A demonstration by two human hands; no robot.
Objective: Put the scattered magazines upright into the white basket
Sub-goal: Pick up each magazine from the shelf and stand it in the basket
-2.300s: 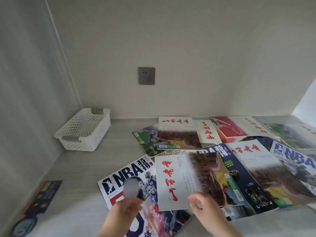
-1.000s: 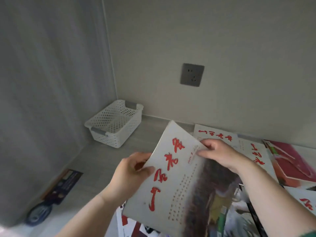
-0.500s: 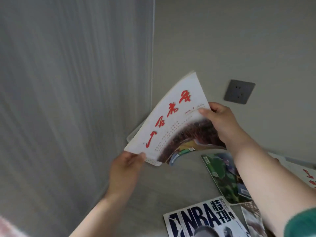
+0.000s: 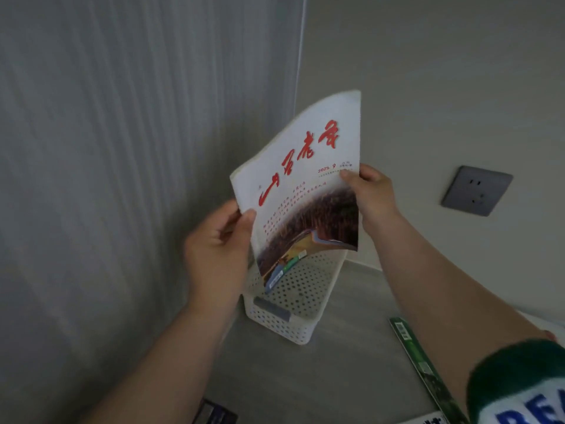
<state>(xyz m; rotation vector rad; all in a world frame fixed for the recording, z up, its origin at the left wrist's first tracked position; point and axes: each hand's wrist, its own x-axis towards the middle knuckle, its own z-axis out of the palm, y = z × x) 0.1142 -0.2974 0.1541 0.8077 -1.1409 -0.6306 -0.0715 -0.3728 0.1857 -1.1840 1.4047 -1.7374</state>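
Note:
I hold a white magazine [image 4: 301, 185] with red brush lettering and a brown field photo upright above the white perforated basket [image 4: 290, 304]. My left hand [image 4: 218, 249] grips its left edge and my right hand [image 4: 371, 197] pinches its right edge. The magazine's lower corner dips inside the basket's open top. The basket stands on the grey surface in the corner where the two walls meet; I see nothing else inside it, but its far end is hidden by the magazine.
A green magazine [image 4: 419, 359] lies flat at the right, partly under my right arm. A grey wall socket [image 4: 475, 191] is on the back wall. A dark printed item [image 4: 214, 413] lies at the bottom edge. The left wall stands close beside the basket.
Both hands have turned the magazine from slanted to nearly upright and lowered it, so its bottom corner now reaches into the basket. The view has shifted so the basket shows below.

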